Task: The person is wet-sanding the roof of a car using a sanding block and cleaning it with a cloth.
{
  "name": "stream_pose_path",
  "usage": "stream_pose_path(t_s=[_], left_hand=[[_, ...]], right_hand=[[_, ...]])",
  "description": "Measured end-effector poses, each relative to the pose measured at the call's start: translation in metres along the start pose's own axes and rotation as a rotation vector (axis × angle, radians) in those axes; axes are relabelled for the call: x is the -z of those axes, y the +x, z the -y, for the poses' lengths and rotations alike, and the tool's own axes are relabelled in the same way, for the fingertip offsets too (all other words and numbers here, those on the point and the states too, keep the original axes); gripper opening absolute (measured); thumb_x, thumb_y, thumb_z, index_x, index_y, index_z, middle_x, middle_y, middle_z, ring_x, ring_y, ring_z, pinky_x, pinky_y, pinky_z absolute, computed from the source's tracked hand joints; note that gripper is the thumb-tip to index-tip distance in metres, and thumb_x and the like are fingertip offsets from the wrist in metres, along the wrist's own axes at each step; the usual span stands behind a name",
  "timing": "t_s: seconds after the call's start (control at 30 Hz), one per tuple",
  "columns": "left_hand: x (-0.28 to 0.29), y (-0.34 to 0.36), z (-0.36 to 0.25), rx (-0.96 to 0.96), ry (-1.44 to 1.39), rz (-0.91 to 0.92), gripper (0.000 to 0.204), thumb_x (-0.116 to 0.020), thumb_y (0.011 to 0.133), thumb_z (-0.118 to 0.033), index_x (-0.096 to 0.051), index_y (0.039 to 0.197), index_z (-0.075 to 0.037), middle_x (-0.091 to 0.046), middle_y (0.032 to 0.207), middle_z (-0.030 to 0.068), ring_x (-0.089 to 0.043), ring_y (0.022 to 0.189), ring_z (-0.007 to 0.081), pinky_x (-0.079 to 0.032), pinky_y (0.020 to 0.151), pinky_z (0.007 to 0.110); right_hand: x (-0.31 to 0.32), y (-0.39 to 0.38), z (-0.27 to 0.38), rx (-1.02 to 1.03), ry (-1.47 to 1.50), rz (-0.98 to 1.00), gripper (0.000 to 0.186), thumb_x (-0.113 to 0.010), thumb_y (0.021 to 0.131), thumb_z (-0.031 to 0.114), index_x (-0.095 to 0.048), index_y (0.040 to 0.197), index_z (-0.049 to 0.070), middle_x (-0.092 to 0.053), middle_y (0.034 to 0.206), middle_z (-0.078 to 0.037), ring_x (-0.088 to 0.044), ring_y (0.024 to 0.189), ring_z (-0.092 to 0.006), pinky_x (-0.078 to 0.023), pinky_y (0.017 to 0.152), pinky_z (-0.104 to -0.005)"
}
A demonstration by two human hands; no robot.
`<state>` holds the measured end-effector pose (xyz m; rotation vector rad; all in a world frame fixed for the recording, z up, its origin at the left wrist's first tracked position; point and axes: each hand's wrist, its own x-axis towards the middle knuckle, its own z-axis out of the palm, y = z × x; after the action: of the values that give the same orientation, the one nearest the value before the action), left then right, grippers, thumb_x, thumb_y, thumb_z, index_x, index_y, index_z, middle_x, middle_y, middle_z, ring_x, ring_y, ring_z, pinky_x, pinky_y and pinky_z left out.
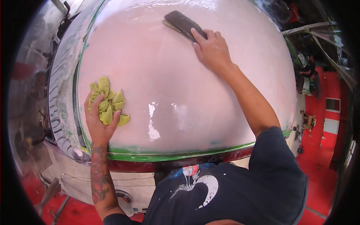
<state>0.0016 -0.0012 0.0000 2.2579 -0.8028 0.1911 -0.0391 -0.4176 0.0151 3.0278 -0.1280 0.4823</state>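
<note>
A broad, curved vehicle panel (168, 93), pale pink and wet in patches, spreads out before me. On its far part lies a long dark sanding block (182, 23) with a lighter layer underneath. My right hand (213, 50) is closed around the near end of this block, arm stretched forward. At the panel's left side, a crumpled yellow-green cloth (106, 99) bunches up under my left hand (99, 122). The fingers there curl into the cloth, pressing it near the panel's left edge.
Green edging (161, 156) borders the panel's near side, with dark red bodywork below. A glass area with streaky film (58, 108) adjoins the left edge. Farther right, another person (309, 67) is beside a red floor (318, 165). A pale cabinet (331, 126) stands nearby.
</note>
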Motion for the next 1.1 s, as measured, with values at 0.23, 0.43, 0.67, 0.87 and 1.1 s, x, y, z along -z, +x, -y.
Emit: stream_pose_path(t_s=[0.23,0.43,0.67,0.87,1.1], left_hand=[[0.002,-0.005,0.005,0.014,0.037,0.018,0.061,-0.084,0.077,-0.020,-0.059,0.131,-0.005,-0.048,0.141,0.0268,-0.049,0.131,0.0446,-0.042,0.108,0.051],[-0.002,0.003,-0.003,-0.011,-0.028,0.018,0.062,-0.084,0.077,-0.021,-0.059,0.131,-0.004,-0.048,0.141,0.0268,-0.049,0.132,0.0442,-0.042,0.108,0.051],[0.000,-0.001,0.000,0.014,0.004,0.020,0.062,-0.084,0.076,-0.019,-0.058,0.131,-0.004,-0.048,0.141,0.0262,-0.049,0.131,0.0436,-0.042,0.108,0.050],[0.005,-0.004,0.004,0.021,0.029,0.028,0.062,-0.083,0.077,-0.018,-0.058,0.131,-0.003,-0.048,0.142,0.0269,-0.049,0.131,0.0443,-0.042,0.108,0.051],[-0.003,0.001,0.001,-0.013,-0.014,0.021,0.063,-0.083,0.077,-0.020,-0.058,0.132,-0.002,-0.048,0.141,0.0284,-0.049,0.132,0.0448,-0.042,0.108,0.051]], right_hand=[[0.044,-0.069,0.056,0.256,0.165,-0.022,0.050,-0.075,0.083,0.020,-0.066,0.132,0.018,-0.062,0.120,-0.012,-0.058,0.097,-0.0305,-0.050,0.080,-0.0420],[-0.017,0.069,-0.071,-0.170,-0.138,0.076,0.046,-0.052,0.102,0.034,-0.054,0.146,0.024,-0.062,0.130,-0.013,-0.058,0.112,-0.0362,-0.051,0.097,-0.0458],[0.024,-0.044,0.031,0.039,0.089,0.000,0.048,-0.069,0.089,0.024,-0.063,0.136,0.021,-0.060,0.126,-0.014,-0.057,0.103,-0.0321,-0.049,0.085,-0.0437],[0.037,-0.057,0.039,0.136,0.149,0.012,0.050,-0.073,0.085,0.022,-0.064,0.134,0.021,-0.060,0.124,-0.013,-0.057,0.101,-0.0314,-0.049,0.084,-0.0426],[-0.038,0.082,-0.095,-0.261,-0.140,0.035,0.046,-0.056,0.099,0.036,-0.059,0.143,0.023,-0.062,0.126,-0.015,-0.057,0.109,-0.0366,-0.049,0.094,-0.0467]])
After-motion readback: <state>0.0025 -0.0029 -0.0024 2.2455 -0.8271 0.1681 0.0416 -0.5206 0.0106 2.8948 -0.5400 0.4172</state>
